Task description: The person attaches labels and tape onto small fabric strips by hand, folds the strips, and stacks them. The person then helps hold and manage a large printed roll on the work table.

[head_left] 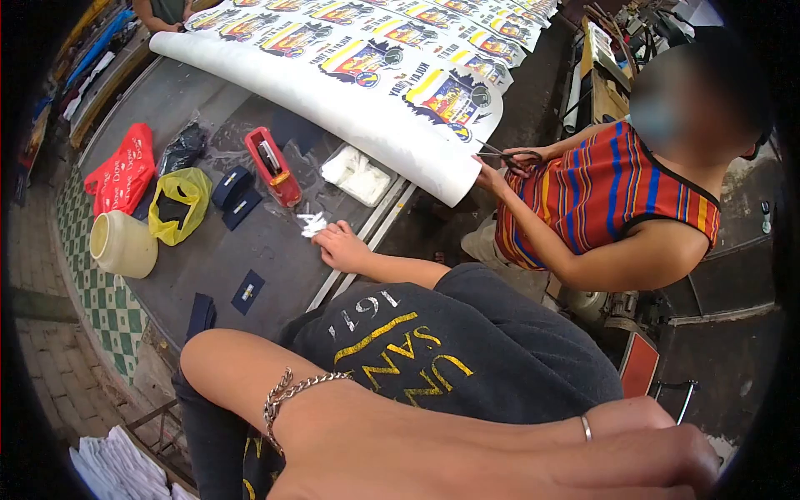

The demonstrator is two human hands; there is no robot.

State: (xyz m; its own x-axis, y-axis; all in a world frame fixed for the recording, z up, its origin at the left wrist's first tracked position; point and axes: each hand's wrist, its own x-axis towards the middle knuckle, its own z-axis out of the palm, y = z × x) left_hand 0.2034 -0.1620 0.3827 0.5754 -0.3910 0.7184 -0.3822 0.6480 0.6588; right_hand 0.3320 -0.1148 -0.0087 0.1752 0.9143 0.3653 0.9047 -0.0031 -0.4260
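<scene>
My right hand (340, 247) rests on the dark table near its edge, fingers loosely spread. Its fingertips lie beside a small pile of white pieces (312, 224). Close to the camera, my left hand (633, 450) is raised across my chest, with a ring and a wrist chain (287, 392). Its fingers are bent; their tips and anything in them are hidden. Beyond my right hand sit a red tool like a tape dispenser (272, 167) and a clear plastic packet of white pieces (358, 175). A navy cloth piece (248, 292) with a small label lies nearer.
A red bag (125, 171), a yellow bag (181, 204) and a cream tub (123, 243) stand at left. More navy pieces (236, 198) lie mid-table. A large printed sheet (333, 92) curls across the far side. A co-worker (600, 200) holds scissors (512, 156) at its edge.
</scene>
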